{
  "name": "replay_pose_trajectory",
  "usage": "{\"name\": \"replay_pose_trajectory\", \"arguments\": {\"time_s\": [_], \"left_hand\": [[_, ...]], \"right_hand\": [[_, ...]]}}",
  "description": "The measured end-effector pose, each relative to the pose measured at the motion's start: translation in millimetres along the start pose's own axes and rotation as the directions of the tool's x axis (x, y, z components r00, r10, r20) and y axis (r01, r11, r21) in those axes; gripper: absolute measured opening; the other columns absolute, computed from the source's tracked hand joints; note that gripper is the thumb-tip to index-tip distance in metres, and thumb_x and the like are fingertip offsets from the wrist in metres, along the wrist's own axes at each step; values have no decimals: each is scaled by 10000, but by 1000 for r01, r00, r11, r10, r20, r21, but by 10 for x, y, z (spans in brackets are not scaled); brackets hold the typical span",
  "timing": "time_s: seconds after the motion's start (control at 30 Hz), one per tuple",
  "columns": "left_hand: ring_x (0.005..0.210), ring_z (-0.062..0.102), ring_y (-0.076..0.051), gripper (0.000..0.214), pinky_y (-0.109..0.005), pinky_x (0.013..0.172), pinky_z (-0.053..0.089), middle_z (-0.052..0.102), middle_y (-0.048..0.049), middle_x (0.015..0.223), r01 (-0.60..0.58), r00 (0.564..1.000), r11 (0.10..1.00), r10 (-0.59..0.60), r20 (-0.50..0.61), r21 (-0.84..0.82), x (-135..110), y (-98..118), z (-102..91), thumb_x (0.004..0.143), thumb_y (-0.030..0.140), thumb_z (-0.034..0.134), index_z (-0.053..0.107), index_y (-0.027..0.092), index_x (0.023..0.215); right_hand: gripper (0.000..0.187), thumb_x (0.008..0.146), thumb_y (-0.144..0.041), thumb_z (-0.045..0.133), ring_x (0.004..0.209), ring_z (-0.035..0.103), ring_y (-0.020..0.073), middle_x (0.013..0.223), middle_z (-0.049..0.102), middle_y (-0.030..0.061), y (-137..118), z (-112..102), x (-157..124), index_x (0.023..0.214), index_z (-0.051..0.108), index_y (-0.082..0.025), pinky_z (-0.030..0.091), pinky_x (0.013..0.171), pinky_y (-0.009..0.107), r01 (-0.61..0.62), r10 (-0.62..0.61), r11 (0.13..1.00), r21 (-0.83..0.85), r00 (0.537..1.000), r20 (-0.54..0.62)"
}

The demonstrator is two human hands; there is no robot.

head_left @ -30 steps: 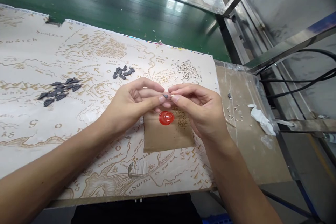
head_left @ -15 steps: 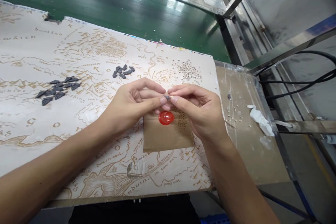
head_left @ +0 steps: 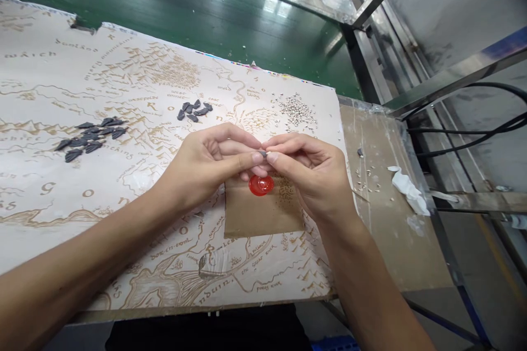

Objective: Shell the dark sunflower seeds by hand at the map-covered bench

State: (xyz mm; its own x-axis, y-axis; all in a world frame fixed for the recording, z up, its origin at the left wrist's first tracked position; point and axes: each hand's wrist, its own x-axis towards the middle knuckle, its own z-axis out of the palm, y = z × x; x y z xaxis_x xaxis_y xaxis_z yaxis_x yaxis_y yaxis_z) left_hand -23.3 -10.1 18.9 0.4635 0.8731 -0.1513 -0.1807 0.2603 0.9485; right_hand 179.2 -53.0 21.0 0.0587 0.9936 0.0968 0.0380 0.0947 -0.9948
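My left hand (head_left: 230, 156) pinches a small dark grey piece (head_left: 264, 153) between thumb and fingertips. Against its right end, my right hand (head_left: 307, 164) is closed on a tiny pale bit (head_left: 268, 153), mostly hidden by the fingertips. The two hands meet fingertip to fingertip. Just below them a shallow red dish (head_left: 261, 186) rests on a brown cardboard square (head_left: 263, 219). Many tiny brown specks (head_left: 286, 191) lie on the cardboard beside the dish, partly behind my right hand.
Dark grey leaf-shaped pieces lie in a left pile (head_left: 91, 134) and a smaller pile (head_left: 194, 110). Tiny pale parts (head_left: 297, 110) are scattered at the back right of the map-printed sheet (head_left: 164, 263). White crumpled tissue (head_left: 409, 189) lies right, near a metal frame (head_left: 461, 74). A green belt (head_left: 173, 5) runs behind.
The fingertips have closed in on the grey piece, so less of it and of the pale bit shows. The hands stay in nearly the same place; the view shifts slightly.
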Motion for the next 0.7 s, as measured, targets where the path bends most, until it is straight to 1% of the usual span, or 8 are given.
{"name": "replay_pose_trajectory", "arguments": {"time_s": [0.13,0.27,0.37,0.43,0.5,0.57,0.7], "left_hand": [[834,884,-244,339,-305,764,720,889,-70,856,-1,1000,1000,1,8,-15,-16,22,12,808,363,1056,823,196,989],[821,881,-255,332,-332,756,735,884,-68,854,-18,1000,1000,18,25,19,-26,40,10,827,398,1042,831,204,995],[803,872,-249,297,-328,730,730,876,-66,845,-51,998,998,49,39,47,-33,55,10,855,403,1022,846,204,989],[777,863,-237,270,-315,706,723,869,-62,828,-65,997,996,63,40,58,-37,64,11,861,386,1019,856,200,971],[743,850,-219,246,-295,684,712,862,-57,803,-67,997,996,65,38,62,-40,70,11,863,361,1020,864,196,958],[717,840,-203,228,-272,660,696,857,-51,782,-69,997,996,66,44,53,-38,72,12,861,336,1021,867,190,945],[729,843,-188,209,-235,641,673,868,-57,801,-84,993,996,83,83,12,-27,64,17,872,304,1015,864,171,928]], "right_hand": [[92,908,-192,898,971,825,207,1080,852,33,-21,-5,-13,884,873,-277,752,826,373,27,-28,999,35,1000,14],[77,902,-209,913,987,820,217,1081,835,43,-37,-20,-13,899,883,-279,754,845,379,67,-67,998,3,998,22],[55,898,-266,928,871,812,199,1085,824,44,-49,-23,-12,902,873,-270,756,775,378,51,-51,999,8,998,24],[59,903,-266,929,837,806,185,1067,821,36,-58,-23,-14,902,870,-270,753,759,366,51,-52,999,17,998,24],[68,910,-223,917,873,810,183,1035,821,27,-64,-21,-16,903,875,-275,749,779,348,73,-74,997,28,997,26],[118,920,-160,899,901,811,175,999,822,18,-62,-21,-14,915,886,-277,741,799,323,111,-113,992,53,993,39],[156,925,-108,900,858,814,157,976,829,15,-42,-22,-13,935,900,-263,733,772,296,136,-144,985,110,987,67]]}}
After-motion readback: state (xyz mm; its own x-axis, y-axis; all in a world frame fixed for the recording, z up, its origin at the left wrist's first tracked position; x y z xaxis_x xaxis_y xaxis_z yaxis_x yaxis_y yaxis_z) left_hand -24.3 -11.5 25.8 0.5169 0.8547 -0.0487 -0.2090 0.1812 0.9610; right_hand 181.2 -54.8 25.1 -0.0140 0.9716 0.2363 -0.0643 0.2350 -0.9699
